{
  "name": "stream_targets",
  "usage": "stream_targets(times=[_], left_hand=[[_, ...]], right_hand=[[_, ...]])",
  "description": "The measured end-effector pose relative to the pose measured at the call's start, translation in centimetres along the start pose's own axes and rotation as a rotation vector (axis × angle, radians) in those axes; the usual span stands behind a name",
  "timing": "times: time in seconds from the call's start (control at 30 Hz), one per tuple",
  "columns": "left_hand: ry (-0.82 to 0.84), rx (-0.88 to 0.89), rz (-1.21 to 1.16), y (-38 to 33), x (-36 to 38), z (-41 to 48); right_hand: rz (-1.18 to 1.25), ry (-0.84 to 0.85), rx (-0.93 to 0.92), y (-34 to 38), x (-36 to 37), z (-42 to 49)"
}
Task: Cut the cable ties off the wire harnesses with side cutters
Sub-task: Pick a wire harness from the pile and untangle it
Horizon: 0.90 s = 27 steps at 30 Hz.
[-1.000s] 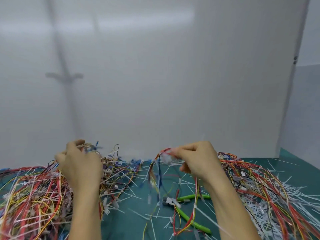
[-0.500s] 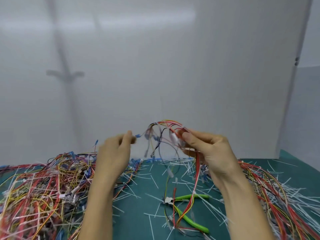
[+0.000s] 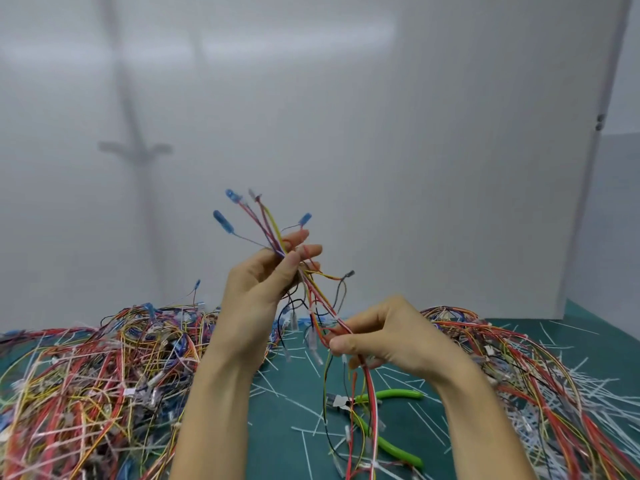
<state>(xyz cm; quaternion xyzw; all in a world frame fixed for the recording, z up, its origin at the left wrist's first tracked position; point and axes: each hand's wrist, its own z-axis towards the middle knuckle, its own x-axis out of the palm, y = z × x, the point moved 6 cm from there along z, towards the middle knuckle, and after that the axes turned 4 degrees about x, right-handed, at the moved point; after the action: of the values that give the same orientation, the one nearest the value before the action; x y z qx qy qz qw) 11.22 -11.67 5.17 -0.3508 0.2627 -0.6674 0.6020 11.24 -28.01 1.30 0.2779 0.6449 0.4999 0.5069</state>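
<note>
a: what have you got in hand?

b: my left hand (image 3: 258, 292) is raised and pinches the upper end of one wire harness (image 3: 313, 289), with blue terminals fanning out above the fingers. my right hand (image 3: 391, 341) pinches the same bundle lower down. it runs between the two, and its tail trails down to the mat.

a: and the cutters?

b: the side cutters (image 3: 398, 394) lie on the green mat (image 3: 287, 445) just below my right hand, with the harness tail draped across them. neither hand holds them.

a: so how do you play it?

b: i judge this is the hunt for ties. there's what looks like a white cable tie (image 3: 310, 310) on the stretch between my hands. i'd hold the left pinch, free the right, take up the cutters and nip the strap only, with the tips flat on the tie and clear of the insulation.

a: surroundings?

b: there's a tangled pile of harnesses at left (image 3: 86, 375) and another pile at right (image 3: 540, 375). white tie offcuts (image 3: 427, 422) are scattered over the mat. a plain white panel (image 3: 381, 133) stands behind.
</note>
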Motion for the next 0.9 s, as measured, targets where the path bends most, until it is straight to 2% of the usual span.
stream_targets(times=[0.17, 0.3, 0.43, 0.57, 0.63, 0.73, 0.83, 0.9], left_hand=[[0.116, 0.090, 0.065, -0.6, 1.6, -0.1], [0.122, 0.100, 0.080, -0.8, 1.8, 0.0], [-0.009, 0.075, 0.053, -0.6, 1.1, 0.2], [-0.195, 0.008, 0.142, 0.2, 0.0, 0.2], [-0.148, -0.077, 0.224, 0.8, -0.1, 0.1], [0.020, -0.192, 0.404, 1.4, 0.0, -0.2], [0.197, -0.212, 0.772, 1.7, 0.4, -0.7], [0.289, -0.203, 0.840, 1.6, 1.0, -1.0]], right_hand=[[0.003, -0.035, 0.009, -0.2, -0.5, 0.0], [0.033, -0.011, 0.020, -0.3, -0.5, -0.2], [0.149, 0.002, -0.046, 0.4, -0.5, -0.5], [0.373, -0.100, -0.177, 1.7, -1.0, -0.7], [0.471, -0.189, -0.224, 2.1, -1.1, -0.4], [0.571, -0.316, -0.281, 2.3, -1.4, -0.3], [0.607, -0.447, -0.331, 2.0, -2.3, -0.7], [0.645, -0.510, -0.364, 1.9, -3.1, -0.9]])
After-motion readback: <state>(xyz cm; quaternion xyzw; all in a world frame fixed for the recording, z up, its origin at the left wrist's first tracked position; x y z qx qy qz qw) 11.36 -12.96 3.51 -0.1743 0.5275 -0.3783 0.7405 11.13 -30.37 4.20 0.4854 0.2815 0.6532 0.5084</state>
